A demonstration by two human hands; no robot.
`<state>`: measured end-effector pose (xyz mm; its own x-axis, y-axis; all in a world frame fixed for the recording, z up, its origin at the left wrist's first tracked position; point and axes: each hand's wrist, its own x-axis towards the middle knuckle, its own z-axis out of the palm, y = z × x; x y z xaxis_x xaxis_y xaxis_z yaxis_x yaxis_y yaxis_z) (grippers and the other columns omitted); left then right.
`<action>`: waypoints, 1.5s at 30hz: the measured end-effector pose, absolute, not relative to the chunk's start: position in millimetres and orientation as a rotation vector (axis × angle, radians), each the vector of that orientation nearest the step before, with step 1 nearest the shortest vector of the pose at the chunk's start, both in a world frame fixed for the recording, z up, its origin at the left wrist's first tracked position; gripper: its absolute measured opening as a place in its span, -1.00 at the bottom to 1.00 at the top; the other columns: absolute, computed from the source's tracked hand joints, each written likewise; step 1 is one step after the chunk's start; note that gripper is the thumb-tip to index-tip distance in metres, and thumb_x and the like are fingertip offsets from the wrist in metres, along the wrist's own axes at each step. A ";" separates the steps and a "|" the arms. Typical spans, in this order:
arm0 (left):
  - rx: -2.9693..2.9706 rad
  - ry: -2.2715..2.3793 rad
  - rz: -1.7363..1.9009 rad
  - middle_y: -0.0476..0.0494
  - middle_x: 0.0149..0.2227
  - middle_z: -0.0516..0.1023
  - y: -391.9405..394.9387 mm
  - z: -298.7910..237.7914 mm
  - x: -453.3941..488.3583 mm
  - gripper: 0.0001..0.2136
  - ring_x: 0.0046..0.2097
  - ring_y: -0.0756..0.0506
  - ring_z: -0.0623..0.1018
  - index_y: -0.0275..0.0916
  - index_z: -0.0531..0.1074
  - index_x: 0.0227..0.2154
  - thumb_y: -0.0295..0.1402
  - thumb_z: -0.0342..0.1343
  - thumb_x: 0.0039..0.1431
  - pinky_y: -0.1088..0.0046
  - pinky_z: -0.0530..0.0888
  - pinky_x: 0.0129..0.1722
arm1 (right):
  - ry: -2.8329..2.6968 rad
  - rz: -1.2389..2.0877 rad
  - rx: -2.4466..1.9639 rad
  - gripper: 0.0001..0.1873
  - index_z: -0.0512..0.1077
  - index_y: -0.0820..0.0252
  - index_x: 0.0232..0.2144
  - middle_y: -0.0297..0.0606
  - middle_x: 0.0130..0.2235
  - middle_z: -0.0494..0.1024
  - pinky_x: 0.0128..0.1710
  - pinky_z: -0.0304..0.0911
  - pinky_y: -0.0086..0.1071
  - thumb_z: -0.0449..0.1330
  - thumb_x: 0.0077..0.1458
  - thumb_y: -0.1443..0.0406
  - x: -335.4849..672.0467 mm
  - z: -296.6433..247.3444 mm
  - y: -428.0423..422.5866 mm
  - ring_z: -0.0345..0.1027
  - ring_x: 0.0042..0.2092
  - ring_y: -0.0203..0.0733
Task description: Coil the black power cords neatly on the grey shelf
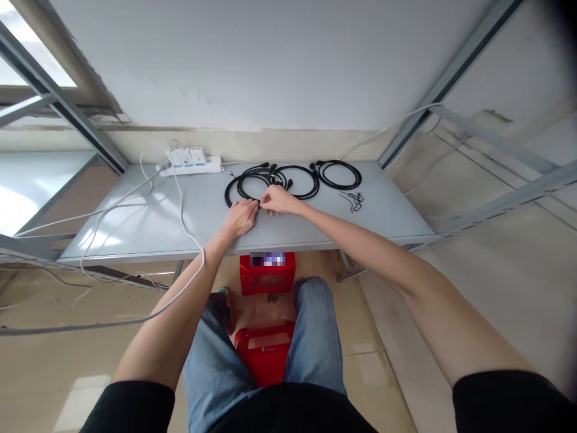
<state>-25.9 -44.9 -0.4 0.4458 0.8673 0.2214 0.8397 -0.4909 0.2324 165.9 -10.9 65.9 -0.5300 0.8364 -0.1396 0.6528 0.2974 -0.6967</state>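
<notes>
Several coiled black cables lie on the grey shelf top. At the near edge of the left coil [229, 191], my left hand [242, 218] has its fingers closed on the cable. Right beside it, my right hand [277, 199] is pinched at the same edge, its fingertips almost meeting those of the left. Whatever is between the right fingertips is too small to make out. Behind my right hand a second coil [315, 191] lies with its plugs close to the first one. Farther right is a separate coil [340, 174], with a small heap of thin black ties [355, 202] in front of it.
A white power strip [193, 167] with adapters stands at the back left. A white cord [181, 207] loops across the shelf's left side and over my left forearm. Metal posts [444, 84] frame the shelf. Underneath is a red plastic stool [267, 281].
</notes>
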 end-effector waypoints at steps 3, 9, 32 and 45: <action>2.587 1.546 0.485 -0.30 -0.07 0.62 -44.8 -0.8 -25.8 -0.65 0.08 -0.32 0.55 -0.14 0.46 -0.12 -0.26 -0.26 0.53 0.10 0.38 0.06 | -2.697 0.414 -1.178 -0.81 0.64 0.31 -0.28 -0.10 -0.26 0.70 -0.17 0.36 -0.37 0.21 0.28 0.44 166.0 68.7 -12.1 0.60 -0.17 -0.08; 2.568 1.574 0.473 -0.34 -0.02 0.63 -46.1 1.3 -24.5 -0.64 0.11 -0.34 0.55 -0.18 0.51 -0.10 -0.28 -0.23 0.52 0.07 0.40 0.11 | -3.106 -0.336 -0.858 -0.64 0.58 0.37 0.01 0.03 -0.04 0.65 -0.17 0.32 -0.28 0.01 0.39 0.51 166.1 77.5 -20.6 0.54 -0.09 -0.04; 2.586 1.601 0.447 -0.35 -0.03 0.63 -47.3 4.9 -22.1 -0.66 0.10 -0.35 0.54 -0.16 0.47 -0.16 -0.29 -0.25 0.51 0.05 0.39 0.09 | -3.127 -0.639 -0.499 -0.55 0.62 0.28 -0.02 0.02 -0.01 0.61 0.01 0.22 -0.16 -0.08 0.43 0.51 172.6 77.8 -12.9 0.37 0.07 0.03; 2.571 1.577 0.463 -0.34 -0.01 0.63 -45.8 1.6 -25.3 -0.65 0.12 -0.35 0.54 -0.18 0.49 -0.06 -0.27 -0.23 0.51 0.05 0.39 0.11 | -3.063 -0.379 -0.710 -0.66 0.51 0.34 0.08 -0.07 0.03 0.59 0.03 0.29 -0.24 0.15 0.32 0.56 175.7 52.8 -17.9 0.40 0.08 -0.04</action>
<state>-25.3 -45.8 1.6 0.4210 0.8828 0.2084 0.8555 -0.4628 0.2322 175.7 -17.9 52.8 -0.8993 0.4363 0.0291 0.4302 0.8709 0.2374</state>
